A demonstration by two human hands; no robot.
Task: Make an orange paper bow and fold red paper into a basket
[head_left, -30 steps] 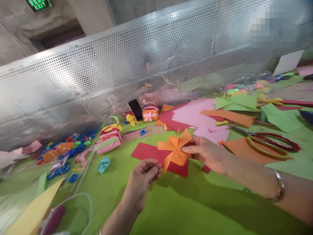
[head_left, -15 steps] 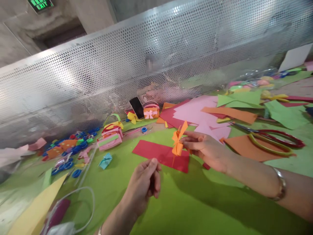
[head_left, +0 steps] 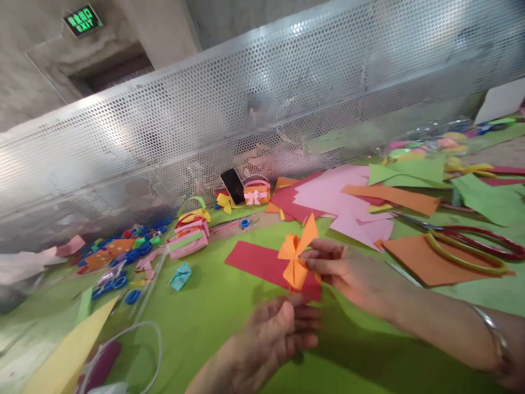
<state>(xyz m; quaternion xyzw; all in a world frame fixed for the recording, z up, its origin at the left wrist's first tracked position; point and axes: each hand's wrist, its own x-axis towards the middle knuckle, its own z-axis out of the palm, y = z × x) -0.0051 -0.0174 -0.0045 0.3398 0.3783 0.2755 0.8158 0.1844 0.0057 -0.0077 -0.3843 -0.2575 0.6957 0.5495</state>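
Note:
An orange paper bow (head_left: 296, 257) is pinched between the thumb and fingers of my right hand (head_left: 334, 268), held up above the table. Just below it my left hand (head_left: 279, 331) is turned palm up with its fingers stretched out and holding nothing. Its fingertips come close to the bow's lower end; whether they touch I cannot tell. Under the bow lies a flat red paper strip (head_left: 256, 261), its right end partly covered by the bow and my hands. To the left sits a small light-blue folded paper bow (head_left: 180, 277).
Scissors (head_left: 471, 241) with red and yellow handles lie at right on orange paper. Pink sheets (head_left: 328, 189), small paper bags (head_left: 188, 241) and a phone (head_left: 233, 185) stand or lie before a perforated metal screen (head_left: 184, 109). A white cable (head_left: 158, 339) curves at lower left.
My left hand has moved right, under the bow, and its curled fingers have opened out. The bow has turned to show its front more fully. The view has shifted slightly.

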